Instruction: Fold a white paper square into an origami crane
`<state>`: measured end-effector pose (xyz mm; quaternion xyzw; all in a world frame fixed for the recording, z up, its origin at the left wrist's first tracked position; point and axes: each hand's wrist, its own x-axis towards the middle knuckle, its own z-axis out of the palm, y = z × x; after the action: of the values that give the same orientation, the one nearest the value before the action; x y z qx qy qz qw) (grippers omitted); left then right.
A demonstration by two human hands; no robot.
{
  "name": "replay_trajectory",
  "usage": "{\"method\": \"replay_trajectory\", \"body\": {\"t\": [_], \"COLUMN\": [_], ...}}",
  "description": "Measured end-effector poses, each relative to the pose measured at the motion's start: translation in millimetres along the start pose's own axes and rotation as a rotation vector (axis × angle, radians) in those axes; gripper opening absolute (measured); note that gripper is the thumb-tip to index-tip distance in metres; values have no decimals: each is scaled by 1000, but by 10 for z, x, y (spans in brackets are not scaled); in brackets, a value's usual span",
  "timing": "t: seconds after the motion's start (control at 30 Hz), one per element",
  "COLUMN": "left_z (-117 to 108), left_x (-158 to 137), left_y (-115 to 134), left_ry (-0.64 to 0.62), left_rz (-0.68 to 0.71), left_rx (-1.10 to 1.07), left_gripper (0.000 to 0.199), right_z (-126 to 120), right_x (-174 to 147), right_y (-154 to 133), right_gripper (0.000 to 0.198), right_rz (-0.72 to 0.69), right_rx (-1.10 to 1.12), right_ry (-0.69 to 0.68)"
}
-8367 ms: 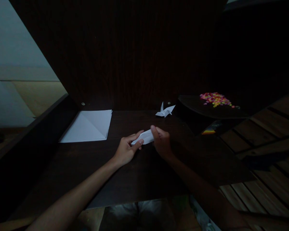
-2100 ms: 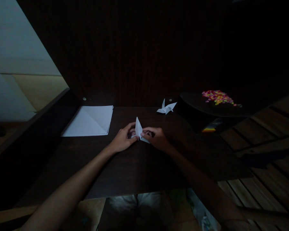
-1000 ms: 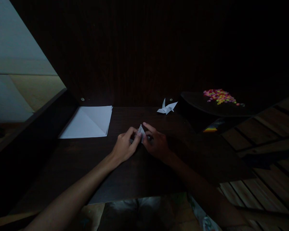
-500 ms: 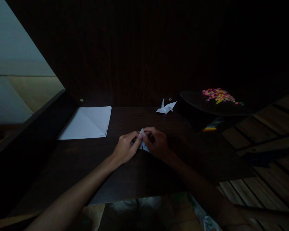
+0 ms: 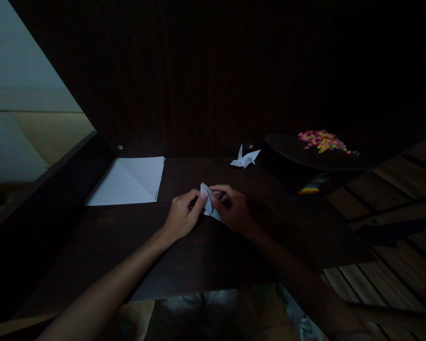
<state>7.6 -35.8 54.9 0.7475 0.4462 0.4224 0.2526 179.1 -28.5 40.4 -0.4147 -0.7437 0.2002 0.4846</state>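
Observation:
Between my two hands, just above the dark tabletop, is a small piece of folded white paper (image 5: 207,201) with a point at its top. My left hand (image 5: 182,213) pinches its left side between thumb and fingers. On the other side, my right hand (image 5: 232,208) grips the paper with the thumb in front and the fingers curled behind. Parts of the paper are hidden by the fingertips. A finished-looking white origami crane (image 5: 245,158) rests farther back, against the rear panel. To the left lies a stack of white paper sheets (image 5: 128,182) with a diagonal crease on top.
A curved dark shelf (image 5: 287,154) at the right bears a pile of small colourful pieces (image 5: 323,141). Beneath it is an item with a yellow and orange end (image 5: 308,190). A dark side board (image 5: 42,184) borders the table at left; wooden slats (image 5: 383,284) lie at lower right.
The folded paper's top point has shifted left and up, and its flaps show more openly. My left hand has moved slightly left; my right hand stays nearly in place.

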Motion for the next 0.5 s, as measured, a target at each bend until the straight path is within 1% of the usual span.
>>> {"method": "replay_trajectory", "body": {"t": [0.13,0.23,0.4,0.5], "left_z": [-22,-28,-14,1], "left_x": [9,9,10,11], "left_y": [-17,-33,-31,-28], "left_ry": [-17,-27,-15,4], "left_rz": [-17,-18,3,12], "left_rx": [-75,-117,-109,-99], "left_gripper": [26,28,24,22], "right_z": [-10,-13,-23,-36], "right_x": [45,60,69,82], "right_y": [-14,-11,-8,-13], "right_gripper": [23,25,29,24], "right_rz": [-29,-20,-5,4], "right_rx": [2,7,13,0], "right_ry": [6,11,14,17]}}
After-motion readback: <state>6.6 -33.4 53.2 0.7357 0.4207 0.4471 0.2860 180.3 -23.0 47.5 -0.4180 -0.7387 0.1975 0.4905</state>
